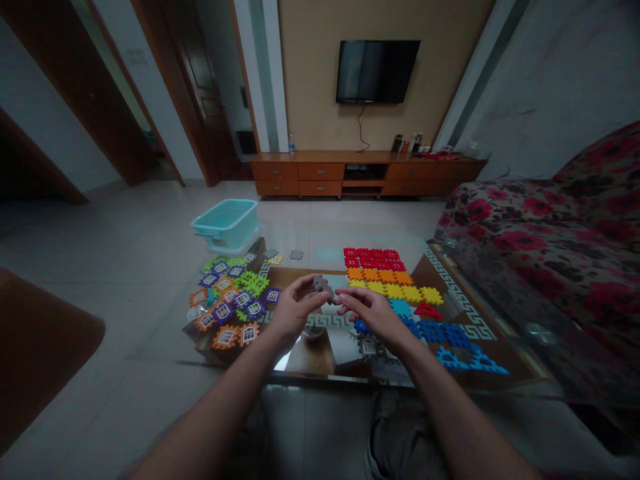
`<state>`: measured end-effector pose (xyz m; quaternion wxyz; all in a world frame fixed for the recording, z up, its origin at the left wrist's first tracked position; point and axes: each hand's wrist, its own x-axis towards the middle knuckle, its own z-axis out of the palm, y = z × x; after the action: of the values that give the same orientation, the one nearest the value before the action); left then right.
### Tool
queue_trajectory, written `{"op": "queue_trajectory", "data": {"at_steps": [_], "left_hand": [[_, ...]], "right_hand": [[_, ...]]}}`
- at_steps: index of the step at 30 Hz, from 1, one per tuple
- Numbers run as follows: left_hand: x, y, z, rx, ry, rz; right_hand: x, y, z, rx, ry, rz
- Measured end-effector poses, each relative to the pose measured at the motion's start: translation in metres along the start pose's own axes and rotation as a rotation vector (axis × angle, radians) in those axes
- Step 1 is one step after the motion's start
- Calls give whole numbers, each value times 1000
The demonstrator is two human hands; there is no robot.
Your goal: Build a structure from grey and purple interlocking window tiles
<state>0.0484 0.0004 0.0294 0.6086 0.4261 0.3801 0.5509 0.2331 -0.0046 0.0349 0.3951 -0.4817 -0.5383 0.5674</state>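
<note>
Above the middle of the glass table, my left hand point(296, 309) pinches a small grey notched tile point(323, 286) between thumb and fingers. My right hand point(369, 311) comes in from the other side, its closed fingertips at the tile's right edge. Below and right of it lie blue notched tiles point(445, 332) and grey tiles point(369, 347), partly hidden by my right hand and forearm. Farther back are rows of yellow tiles point(395, 291), orange tiles point(380, 275) and red tiles point(373, 258). Left of my left hand spreads a mixed pile with purple tiles point(223, 311) and green tiles point(254, 284).
The glass table point(310, 370) has patterned bands. A turquoise bin point(227, 223) stands beyond its left corner. To the right is a flowered sofa point(520, 220); a wooden cabinet point(320, 175) sits under a television point(377, 72). A brown rounded object point(45, 347) is at left.
</note>
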Motion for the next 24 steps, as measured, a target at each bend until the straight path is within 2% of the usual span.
{"op": "queue_trajectory", "data": {"at_steps": [3,6,13,24], "left_hand": [[1,-1,1,-110,3,-78],[0,-2,0,-129,-26,-95],[-1,-3,0,-128,-77,-87],[-2,1,4,-208,-62,-99]], "right_hand": [[-1,0,5,-27,21,-85],[-2,1,9,-48,17,-136],[-2,2,9,-112,40,-167],[-2,1,9,-157,108,-172]]}}
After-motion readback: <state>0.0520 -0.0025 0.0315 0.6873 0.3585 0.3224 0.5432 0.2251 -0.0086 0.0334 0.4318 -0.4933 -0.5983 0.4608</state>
